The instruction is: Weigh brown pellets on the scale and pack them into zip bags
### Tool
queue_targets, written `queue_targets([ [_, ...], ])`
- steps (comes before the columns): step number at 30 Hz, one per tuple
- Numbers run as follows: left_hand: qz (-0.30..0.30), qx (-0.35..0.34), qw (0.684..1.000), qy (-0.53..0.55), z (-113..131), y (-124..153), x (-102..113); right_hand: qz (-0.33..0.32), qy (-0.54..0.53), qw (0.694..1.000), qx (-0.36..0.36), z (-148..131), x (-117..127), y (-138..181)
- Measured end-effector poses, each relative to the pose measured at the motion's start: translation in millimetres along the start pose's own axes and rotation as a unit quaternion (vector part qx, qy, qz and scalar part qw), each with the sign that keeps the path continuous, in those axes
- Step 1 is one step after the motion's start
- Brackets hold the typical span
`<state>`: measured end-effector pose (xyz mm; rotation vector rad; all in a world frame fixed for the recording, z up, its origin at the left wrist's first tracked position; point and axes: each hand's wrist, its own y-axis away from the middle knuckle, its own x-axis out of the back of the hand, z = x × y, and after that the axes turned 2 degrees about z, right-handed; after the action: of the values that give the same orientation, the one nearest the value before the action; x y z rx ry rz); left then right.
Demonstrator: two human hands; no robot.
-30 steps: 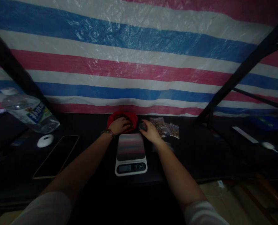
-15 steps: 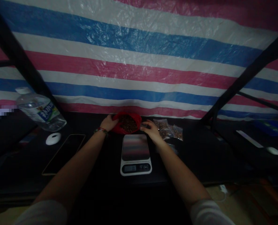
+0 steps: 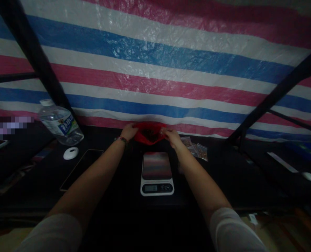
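A red bag point(image 3: 148, 133) with dark brown bits inside sits at the back of the dark table, against the striped tarp. My left hand point(image 3: 129, 132) grips its left rim with closed fingers. My right hand point(image 3: 172, 136) pinches its right rim, so the mouth is held wide between both hands. A small white kitchen scale point(image 3: 156, 172) lies just in front of the bag, with nothing on its platform.
Small clear packets of brownish bits point(image 3: 196, 147) lie right of the bag. At the left stand a water bottle point(image 3: 59, 122), a white round object point(image 3: 70, 153) and a flat phone point(image 3: 81, 168). Black frame bars point(image 3: 276, 91) slant on both sides. A white tool point(image 3: 308, 176) lies far right.
My left hand came out of the bag and took its left rim. My right hand moved from beside the bag onto its right rim. The camera view shifted left.
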<state>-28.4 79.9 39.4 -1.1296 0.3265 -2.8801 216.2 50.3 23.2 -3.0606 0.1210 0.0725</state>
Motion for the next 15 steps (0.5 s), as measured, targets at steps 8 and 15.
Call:
queue_targets([
  [8, -0.028, -0.109, 0.993, 0.047, -11.4, 11.0, -11.0, 0.065, -0.045, 0.997, -0.02, -1.3, 20.2, 29.1],
  [15, 0.027, -0.004, 0.999, -0.036, -24.5, 30.1, 1.8, -0.012, 0.109, 0.994, 0.011, 9.8, 42.7, 49.3],
])
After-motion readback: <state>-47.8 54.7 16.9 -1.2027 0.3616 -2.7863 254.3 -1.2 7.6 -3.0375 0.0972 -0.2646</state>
